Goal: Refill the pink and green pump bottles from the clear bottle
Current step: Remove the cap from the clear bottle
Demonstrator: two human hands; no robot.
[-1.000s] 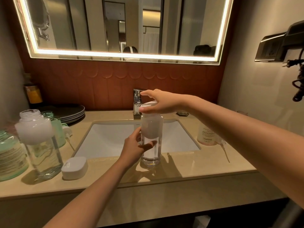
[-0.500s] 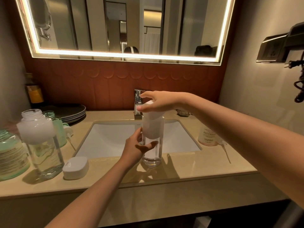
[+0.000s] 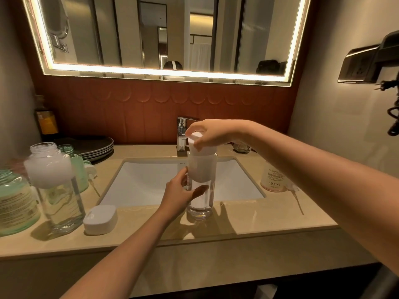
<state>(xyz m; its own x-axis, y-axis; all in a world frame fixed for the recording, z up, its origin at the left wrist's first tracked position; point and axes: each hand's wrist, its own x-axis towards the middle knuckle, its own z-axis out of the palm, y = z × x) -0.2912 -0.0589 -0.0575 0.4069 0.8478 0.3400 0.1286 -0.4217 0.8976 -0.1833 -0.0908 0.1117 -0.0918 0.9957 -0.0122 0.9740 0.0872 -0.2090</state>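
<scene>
Beige stone counter [image 3: 269, 221] runs around a white sink [image 3: 151, 182], and both my forearms reach in over its front edge, the right one stretched long from the right side, the left rising from below. The clear bottle [image 3: 200, 190] stands upright on the front rim of the counter, just before the basin. My left hand [image 3: 179, 195] wraps its middle, thumb across the near face and fingers curled behind. My right hand [image 3: 213, 133] arches over the top, wrist bent down, fingertips pinching the white cap [image 3: 199, 145]. The pink pump bottle [image 3: 273, 178] stands right of the sink; the green pump bottle [image 3: 81, 175] stands left, behind an uncapped bottle [image 3: 58, 190].
</scene>
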